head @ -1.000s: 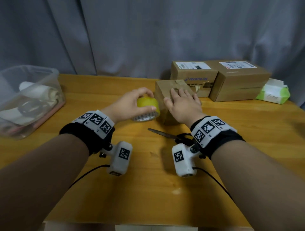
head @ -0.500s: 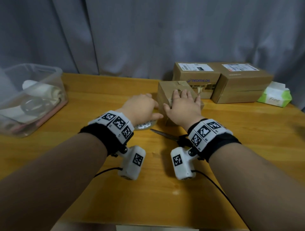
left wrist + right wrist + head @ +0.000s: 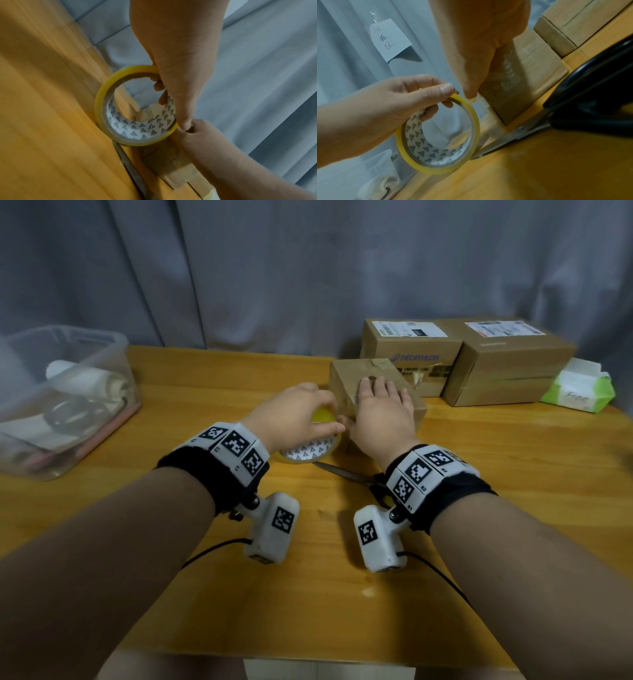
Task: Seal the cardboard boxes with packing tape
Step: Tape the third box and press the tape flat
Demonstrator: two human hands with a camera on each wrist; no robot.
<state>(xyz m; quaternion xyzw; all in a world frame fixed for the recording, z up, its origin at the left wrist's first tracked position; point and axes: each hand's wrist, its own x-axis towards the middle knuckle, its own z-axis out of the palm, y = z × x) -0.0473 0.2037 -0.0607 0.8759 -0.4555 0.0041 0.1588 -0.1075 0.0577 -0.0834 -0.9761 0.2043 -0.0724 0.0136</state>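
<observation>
The left hand (image 3: 291, 414) pinches the tape roll (image 3: 313, 448); the right hand (image 3: 380, 409), fingers spread, should press the small cardboard box (image 3: 346, 378) firmly.

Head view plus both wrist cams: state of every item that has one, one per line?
Yellow packing tape roll: on edge beside the box, gripped by left hand.
Small brown cardboard box: flaps closed, right hand flat on top.
Black-handled scissors: lying on the wooden table, untouched; blades look closed.
Two larger labelled cardboard boxes: closed, at the back.
Clear plastic bin: no lid, holding items.
Green-and-white tissue pack: top open.
</observation>
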